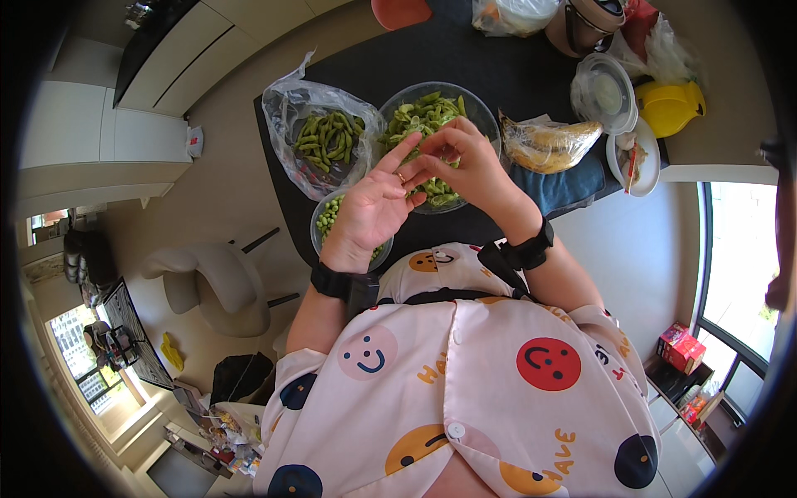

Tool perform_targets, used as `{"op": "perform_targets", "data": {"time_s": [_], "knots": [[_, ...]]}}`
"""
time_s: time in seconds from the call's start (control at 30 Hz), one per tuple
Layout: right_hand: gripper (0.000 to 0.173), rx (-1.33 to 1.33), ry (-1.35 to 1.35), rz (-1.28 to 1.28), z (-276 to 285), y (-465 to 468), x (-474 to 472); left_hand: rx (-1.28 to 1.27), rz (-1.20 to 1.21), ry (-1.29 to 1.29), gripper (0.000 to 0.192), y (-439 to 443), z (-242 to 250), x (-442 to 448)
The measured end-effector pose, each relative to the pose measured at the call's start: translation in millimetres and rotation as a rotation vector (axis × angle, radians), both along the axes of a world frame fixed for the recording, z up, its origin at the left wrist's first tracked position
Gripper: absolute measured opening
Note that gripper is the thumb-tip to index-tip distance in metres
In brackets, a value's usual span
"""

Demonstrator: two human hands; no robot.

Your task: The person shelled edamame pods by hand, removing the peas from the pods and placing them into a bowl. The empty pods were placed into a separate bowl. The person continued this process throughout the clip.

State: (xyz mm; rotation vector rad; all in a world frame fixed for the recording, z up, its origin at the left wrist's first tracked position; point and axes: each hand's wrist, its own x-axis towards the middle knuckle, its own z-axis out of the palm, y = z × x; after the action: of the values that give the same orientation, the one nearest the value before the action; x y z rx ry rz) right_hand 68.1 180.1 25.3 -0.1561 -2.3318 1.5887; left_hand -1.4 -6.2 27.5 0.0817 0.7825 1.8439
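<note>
My left hand (380, 202) is palm up with its fingers spread and nothing visible in the palm. Its fingertips meet those of my right hand (459, 159), whose fingers are bent; whether anything small is between them cannot be seen. Both hands are over a large clear bowl (487, 109) of green pods and opened shells (429, 115), partly hiding it. To its left, whole green bean pods (330, 138) lie in an open clear plastic bag (283, 103). Below the bag, partly behind my left hand, a smaller bowl (315, 239) holds shelled green beans (328, 218).
Right of the large bowl are plastic-wrapped bananas (551, 146), a blue cloth (560, 185) and a white plate (652, 165). Clear lidded containers (604, 93), a yellow object (671, 107) and bags stand behind on the dark table (348, 59). A chair (218, 280) stands left.
</note>
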Motion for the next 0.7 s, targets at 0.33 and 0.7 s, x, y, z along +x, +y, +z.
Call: {"op": "perform_targets", "data": {"time_s": [0.33,0.7], "knots": [[0.019,0.433,0.045,0.001,-18.3,21.6,6.1,-1.011,0.018,1.37,0.025,-31.3,-4.4,-35.8],[0.008,0.811,-0.015,0.044,-9.4,7.7,-7.9,-1.365,-0.032,1.856,0.03,-37.9,-94.6,-134.7]]}}
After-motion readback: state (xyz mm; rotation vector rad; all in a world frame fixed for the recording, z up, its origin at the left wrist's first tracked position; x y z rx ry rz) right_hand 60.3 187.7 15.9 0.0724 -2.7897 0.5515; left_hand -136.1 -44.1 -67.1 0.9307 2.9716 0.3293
